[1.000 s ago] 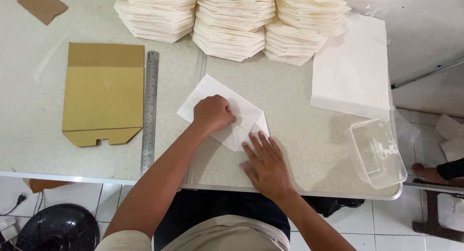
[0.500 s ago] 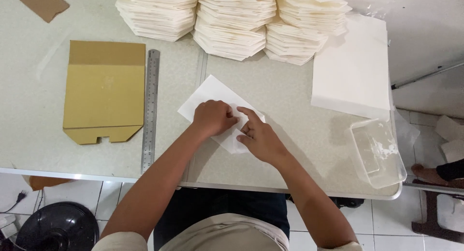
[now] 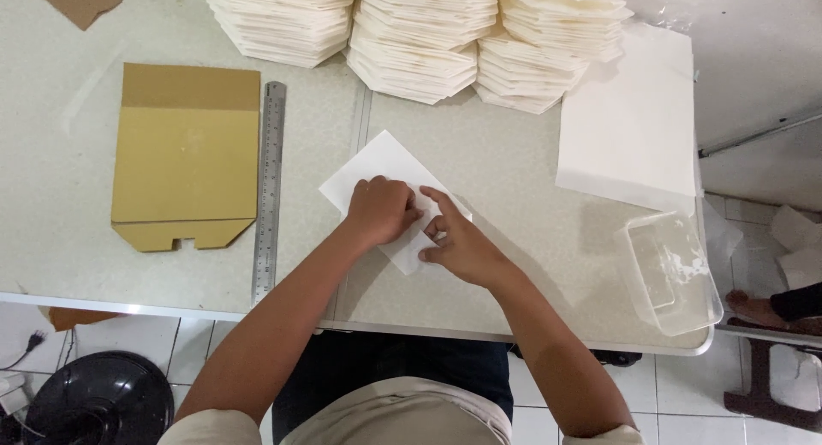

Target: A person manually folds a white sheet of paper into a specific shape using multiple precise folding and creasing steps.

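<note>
A white sheet of paper (image 3: 377,171) lies turned like a diamond on the pale table (image 3: 514,179). My left hand (image 3: 379,210) is curled into a loose fist and presses down on the sheet's middle. My right hand (image 3: 454,239) rests right beside it on the sheet's lower right part, index finger stretched toward the left hand, fingers pinching the paper's edge. The near corner of the sheet is hidden under both hands.
Three stacks of folded white paper (image 3: 419,34) stand at the table's far side. A pile of flat white sheets (image 3: 629,119) lies at right, a clear plastic tray (image 3: 672,269) at the near right corner. A steel ruler (image 3: 269,188) and a brown cardboard template (image 3: 187,154) lie at left.
My right hand has slid from the sheet's near right edge up to meet the left hand. The left hand has stayed pressed on the paper.
</note>
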